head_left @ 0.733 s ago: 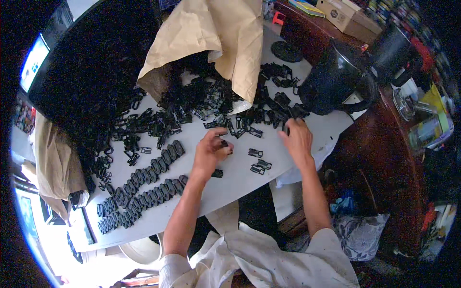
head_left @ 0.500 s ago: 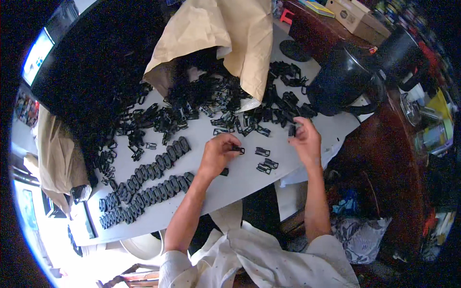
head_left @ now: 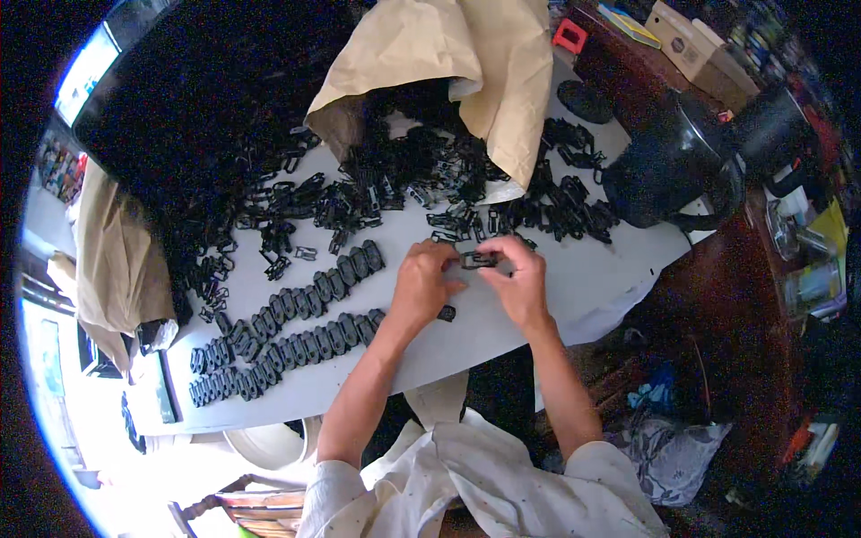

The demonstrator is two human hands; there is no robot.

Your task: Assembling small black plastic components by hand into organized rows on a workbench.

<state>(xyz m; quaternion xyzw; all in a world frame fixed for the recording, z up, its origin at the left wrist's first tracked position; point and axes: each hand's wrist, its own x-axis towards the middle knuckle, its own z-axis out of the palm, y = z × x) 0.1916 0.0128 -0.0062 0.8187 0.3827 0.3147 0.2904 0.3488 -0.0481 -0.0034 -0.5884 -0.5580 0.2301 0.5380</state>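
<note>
My two hands meet over the white table (head_left: 484,345). Between their fingertips is a small black plastic frame-shaped part (head_left: 477,260). My right hand (head_left: 522,280) pinches one end with thumb and forefinger. My left hand (head_left: 421,282) has its fingers at the other end, its thumb held a little lower. A small black piece (head_left: 446,313) lies beside my left wrist. Two slanting rows of dark, chunky clip-like pieces (head_left: 300,302) stand to the left. Loose black frame parts (head_left: 359,193) are heaped beyond my hands. My right hand hides the tabletop under it.
A large brown paper bag (head_left: 404,45) opens over the heap. Black rounded containers (head_left: 673,170) stand at the right, near a cardboard box (head_left: 695,49) and a red plastic stool (head_left: 569,36). Another brown paper bag (head_left: 121,260) stands at the left. A patterned bag (head_left: 673,462) lies lower right.
My right hand has moved left and met my left hand at the black part. The small dark piece it held no longer shows separately. The whole view has shifted somewhat.
</note>
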